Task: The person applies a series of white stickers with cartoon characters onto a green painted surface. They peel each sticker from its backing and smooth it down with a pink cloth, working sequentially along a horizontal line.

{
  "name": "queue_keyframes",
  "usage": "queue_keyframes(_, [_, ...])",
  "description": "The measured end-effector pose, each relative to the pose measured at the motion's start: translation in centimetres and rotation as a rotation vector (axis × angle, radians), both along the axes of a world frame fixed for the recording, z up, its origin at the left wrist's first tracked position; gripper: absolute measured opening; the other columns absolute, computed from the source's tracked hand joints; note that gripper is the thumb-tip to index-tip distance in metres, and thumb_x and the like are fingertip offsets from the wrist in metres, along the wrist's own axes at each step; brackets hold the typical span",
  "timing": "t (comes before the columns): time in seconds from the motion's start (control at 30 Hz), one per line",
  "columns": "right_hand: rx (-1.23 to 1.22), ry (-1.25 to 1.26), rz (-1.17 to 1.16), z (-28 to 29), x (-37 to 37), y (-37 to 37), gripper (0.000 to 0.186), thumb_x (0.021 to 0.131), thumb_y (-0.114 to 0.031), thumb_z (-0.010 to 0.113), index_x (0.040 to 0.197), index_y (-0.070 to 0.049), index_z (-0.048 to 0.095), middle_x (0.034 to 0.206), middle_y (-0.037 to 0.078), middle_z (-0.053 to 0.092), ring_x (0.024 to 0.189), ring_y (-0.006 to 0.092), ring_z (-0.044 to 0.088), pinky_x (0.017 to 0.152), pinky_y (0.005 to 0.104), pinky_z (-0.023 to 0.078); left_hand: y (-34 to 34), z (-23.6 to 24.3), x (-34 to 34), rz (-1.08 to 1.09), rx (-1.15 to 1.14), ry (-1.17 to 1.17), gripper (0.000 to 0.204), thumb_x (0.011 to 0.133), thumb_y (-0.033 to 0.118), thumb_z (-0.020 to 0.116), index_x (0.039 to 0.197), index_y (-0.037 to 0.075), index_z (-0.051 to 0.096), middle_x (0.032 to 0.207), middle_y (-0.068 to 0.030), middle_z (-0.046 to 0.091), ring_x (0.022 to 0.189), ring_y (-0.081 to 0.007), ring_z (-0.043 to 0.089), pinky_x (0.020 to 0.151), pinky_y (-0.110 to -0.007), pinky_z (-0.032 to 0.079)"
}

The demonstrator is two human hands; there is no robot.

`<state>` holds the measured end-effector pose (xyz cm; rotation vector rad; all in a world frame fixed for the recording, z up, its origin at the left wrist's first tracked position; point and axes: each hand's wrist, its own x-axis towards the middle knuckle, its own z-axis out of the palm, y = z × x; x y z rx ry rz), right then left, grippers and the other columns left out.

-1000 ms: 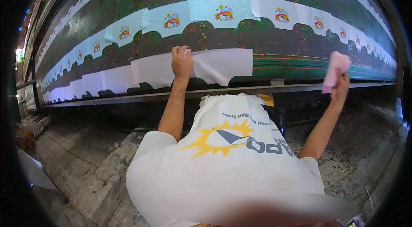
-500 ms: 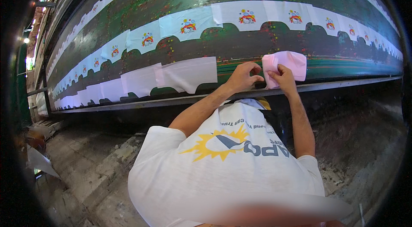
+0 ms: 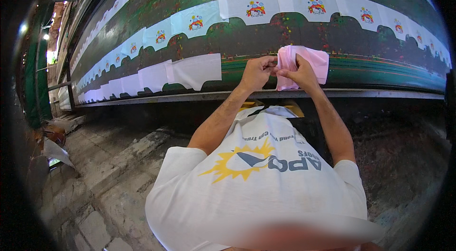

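Note:
A folded stack of pink fabric (image 3: 316,63) lies on the near edge of the long green table (image 3: 370,70). My right hand (image 3: 301,73) grips it, fingers bent over the folds and thumb reaching left. My left hand (image 3: 260,70) is closed in a pinch at the stack's left edge; exactly what the fingertips catch is small, but they touch the pink cloth. Just left of both hands runs a row of plain pale cut fabric pieces (image 3: 192,68), laid flat and overlapping along the table's near side.
Higher on the table, curved rows of white and light blue pieces (image 3: 228,11) carry colourful cartoon prints. A metal rail (image 3: 370,93) runs along the front edge. A green upright sheet (image 3: 35,80) and lights are at far left, with a rough concrete floor (image 3: 104,170) below.
My left hand has left the plain pieces and moved right to the pink fabric. My right hand has brought that fabric down-left from the right side onto the table, where both hands now meet.

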<state>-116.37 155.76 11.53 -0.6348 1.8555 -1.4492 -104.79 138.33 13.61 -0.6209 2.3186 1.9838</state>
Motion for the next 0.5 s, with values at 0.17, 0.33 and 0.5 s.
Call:
queue_keyframes(0.17, [0.078,-0.145,0.025,-0.8,-1.0,-0.3,0.050,0.082,-0.025,0.085,0.114,0.004,0.061,0.100,0.008,0.068,0.088,0.0138,0.063,0.076,0.0307,0.053,0.7,-0.3,-0.2,0.046,0.130,-0.004,0.031,0.095,-0.002,0.062,0.125,-0.006,0.061,0.101,-0.0094,0.072,0.090,-0.0146,0.070,0.080,-0.029,0.059])
queue_keyframes(0.33, [-0.086,-0.325,0.069,-1.6,-1.2,-0.7,0.038,0.088,-0.020,0.080,0.114,0.001,0.061,0.099,0.006,0.068,0.086,0.0104,0.063,0.073,0.0278,0.053,0.6,-1.3,0.7,0.229,0.241,-0.007,0.032,0.092,-0.001,0.065,0.123,-0.007,0.063,0.101,-0.0119,0.072,0.087,-0.0146,0.070,0.079,-0.029,0.058])
queue_keyframes(0.5, [-0.059,-0.329,0.084,-2.7,-1.7,-1.8,0.032,0.090,-0.018,0.077,0.112,0.000,0.061,0.095,0.004,0.067,0.084,0.0101,0.063,0.072,0.0277,0.053,-2.3,-3.7,2.4,0.435,0.466,0.052,0.037,0.089,0.007,0.068,0.123,-0.004,0.059,0.106,-0.0071,0.068,0.093,-0.0126,0.066,0.082,-0.028,0.054])
